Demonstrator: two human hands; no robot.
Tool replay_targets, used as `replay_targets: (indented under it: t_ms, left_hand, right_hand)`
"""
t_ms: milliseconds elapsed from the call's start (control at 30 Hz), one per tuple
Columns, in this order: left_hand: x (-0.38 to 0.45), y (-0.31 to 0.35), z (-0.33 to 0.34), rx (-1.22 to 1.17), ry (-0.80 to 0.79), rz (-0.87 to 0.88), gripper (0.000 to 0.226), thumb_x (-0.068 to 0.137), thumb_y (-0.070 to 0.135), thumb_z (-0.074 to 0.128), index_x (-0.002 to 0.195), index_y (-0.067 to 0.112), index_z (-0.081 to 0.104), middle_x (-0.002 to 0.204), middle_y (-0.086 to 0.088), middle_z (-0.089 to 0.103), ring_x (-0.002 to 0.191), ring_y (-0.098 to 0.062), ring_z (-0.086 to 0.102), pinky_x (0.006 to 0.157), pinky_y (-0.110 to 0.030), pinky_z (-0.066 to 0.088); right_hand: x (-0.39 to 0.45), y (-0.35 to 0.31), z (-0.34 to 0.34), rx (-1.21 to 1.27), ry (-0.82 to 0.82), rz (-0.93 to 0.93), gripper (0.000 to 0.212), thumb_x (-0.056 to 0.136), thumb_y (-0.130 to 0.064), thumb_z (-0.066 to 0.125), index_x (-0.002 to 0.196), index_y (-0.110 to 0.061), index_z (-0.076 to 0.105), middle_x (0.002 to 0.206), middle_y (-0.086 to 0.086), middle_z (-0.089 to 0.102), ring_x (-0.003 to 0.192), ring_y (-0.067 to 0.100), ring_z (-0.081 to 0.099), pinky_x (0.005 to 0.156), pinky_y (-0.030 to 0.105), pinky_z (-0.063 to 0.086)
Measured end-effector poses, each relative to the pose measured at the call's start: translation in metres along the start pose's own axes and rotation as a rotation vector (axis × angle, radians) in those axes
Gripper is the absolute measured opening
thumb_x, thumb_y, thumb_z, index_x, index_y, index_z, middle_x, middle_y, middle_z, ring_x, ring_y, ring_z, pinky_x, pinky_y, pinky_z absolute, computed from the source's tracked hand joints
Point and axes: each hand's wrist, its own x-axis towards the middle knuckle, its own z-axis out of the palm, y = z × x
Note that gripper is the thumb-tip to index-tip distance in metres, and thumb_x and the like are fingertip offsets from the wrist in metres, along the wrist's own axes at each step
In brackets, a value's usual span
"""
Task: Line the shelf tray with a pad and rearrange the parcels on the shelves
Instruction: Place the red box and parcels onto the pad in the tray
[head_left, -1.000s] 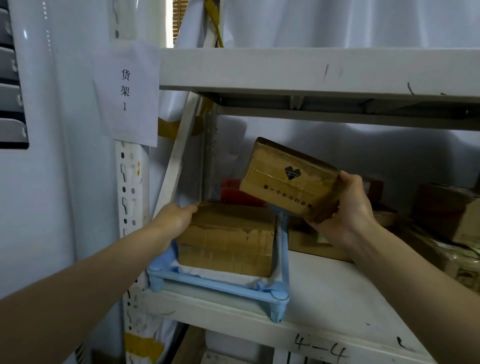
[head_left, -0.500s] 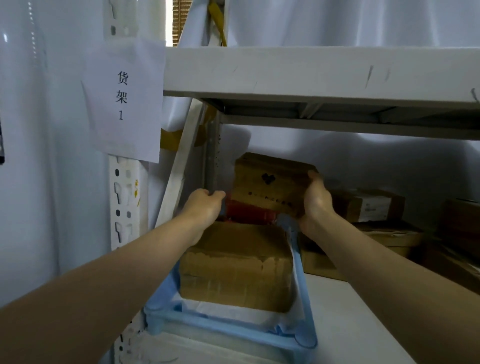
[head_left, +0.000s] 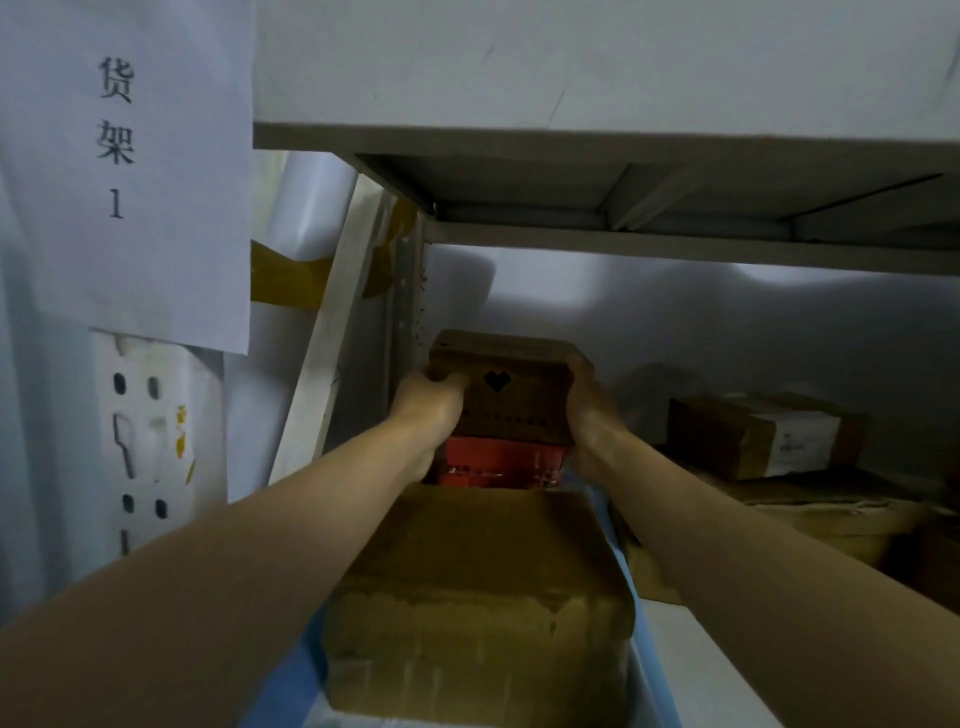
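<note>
Left hand (head_left: 434, 397) and right hand (head_left: 587, 410) grip the heart-marked box (head_left: 511, 395) (one per end) above the red parcel (head_left: 501, 462).

In front of me stands a pale metal shelving unit (head_left: 597, 67). Its upper shelf casts the bay below into dim shadow. The perforated upright post (head_left: 140, 441) at my left carries a white paper sign (head_left: 124, 166) printed with two characters and the numeral 1. Behind the rack hangs white sheeting (head_left: 727, 332), with a brownish-yellow tape strip (head_left: 285, 283) at the left.
</note>
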Motion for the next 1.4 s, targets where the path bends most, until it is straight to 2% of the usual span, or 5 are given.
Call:
replay_targets:
  t_ms: [300,533,833,967,1400]
  left_hand:
    - [0.006,0.004,0.011,-0.040,0.021,-0.111,0.019,0.100,0.032,0.052,0.105,0.016,0.062,0.097,-0.010,0.068,0.082,-0.026,0.067,0.072,-0.036,0.058]
    - [-0.019,0.016,0.021,0.218,0.399,0.034,0.077,0.089,0.042,0.061,0.149,0.009,0.025,0.154,-0.017,0.024,0.141,-0.039,0.026,0.114,-0.051,0.028]
    - [-0.083,0.025,0.088,0.044,-0.202,0.007,0.057,0.091,0.034,0.063,0.141,0.014,0.043,0.114,-0.005,0.055,0.106,-0.024,0.055,0.080,-0.034,0.050]
    - [-0.101,0.019,0.133,0.050,-0.438,-0.168,0.057,0.093,0.030,0.064,0.144,0.019,0.040,0.128,-0.010,0.045,0.130,-0.035,0.044,0.106,-0.045,0.044]
    - [-0.096,-0.006,0.178,-0.171,-0.297,-0.479,0.059,0.090,0.039,0.069,0.136,0.010,0.044,0.126,-0.023,0.053,0.103,-0.037,0.059,0.083,-0.045,0.055]
  right_hand:
    - [-0.018,-0.002,-0.003,-0.061,-0.109,0.120,0.081,0.082,-0.081,0.047,0.136,-0.021,0.059,0.124,0.010,0.071,0.109,0.030,0.069,0.098,0.049,0.055]
    - [-0.082,-0.009,-0.030,-0.286,-0.006,-0.158,0.057,0.101,-0.044,0.052,0.148,-0.012,0.043,0.148,0.009,0.051,0.136,0.027,0.048,0.111,0.039,0.040]
    - [-0.133,-0.038,-0.126,-0.446,0.189,-0.456,0.029,0.100,-0.025,0.059,0.128,-0.020,0.059,0.117,-0.005,0.064,0.107,0.010,0.060,0.089,0.024,0.051]
    - [-0.137,-0.048,-0.179,-0.415,0.372,-0.393,0.028,0.099,-0.023,0.059,0.126,-0.017,0.058,0.114,-0.002,0.063,0.104,0.014,0.059,0.083,0.027,0.051]
    - [-0.125,-0.053,-0.249,-0.539,0.209,-0.222,0.021,0.097,-0.023,0.063,0.112,-0.028,0.049,0.111,-0.003,0.055,0.097,0.012,0.055,0.093,0.033,0.050]
